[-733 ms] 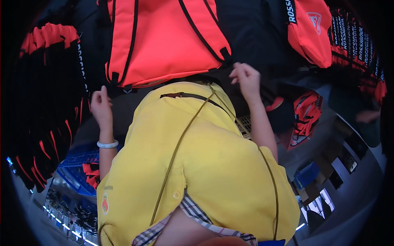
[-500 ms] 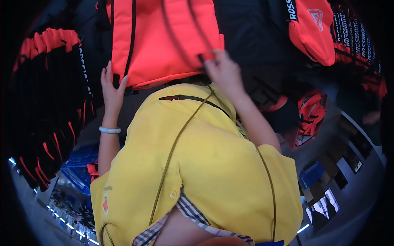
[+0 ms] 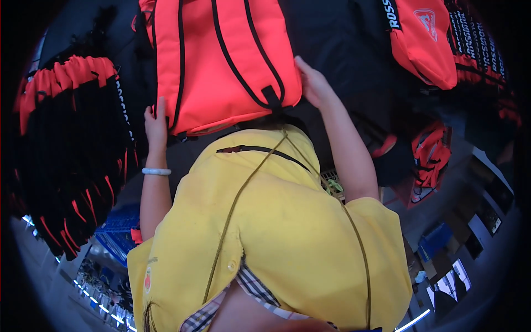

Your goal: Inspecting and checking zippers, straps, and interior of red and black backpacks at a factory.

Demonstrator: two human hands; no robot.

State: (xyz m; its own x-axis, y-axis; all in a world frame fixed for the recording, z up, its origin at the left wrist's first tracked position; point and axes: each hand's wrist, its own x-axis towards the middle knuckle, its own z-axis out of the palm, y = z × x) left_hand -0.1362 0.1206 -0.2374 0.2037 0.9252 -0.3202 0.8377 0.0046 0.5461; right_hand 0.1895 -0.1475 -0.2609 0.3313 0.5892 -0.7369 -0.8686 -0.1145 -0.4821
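Observation:
A bright coral-red backpack (image 3: 232,105) with black-edged shoulder straps lies in front of me, strap side up, its bottom edge toward my body. My left hand (image 3: 156,128) is at its lower left side, the thumb against the strap edge and the other fingers partly hidden beside the bag. On the opposite side my right hand (image 3: 315,86) closes on the right edge, with some fingertips out of sight behind it. The right strap (image 3: 243,61) lies flat on the panel, down to a black tab (image 3: 271,98) near the bottom seam.
A stack of black and red bags (image 3: 66,144) stands at the left. More red bags (image 3: 423,44) lie at the far right, on the dark work surface (image 3: 337,33). Lower down are a blue crate (image 3: 115,235) on the left and a red bag in a box (image 3: 430,157) on the right.
My right hand has let go of the strap and moved right and up to the bag's edge. The blurred strap now lies still. My left hand has shifted slightly down.

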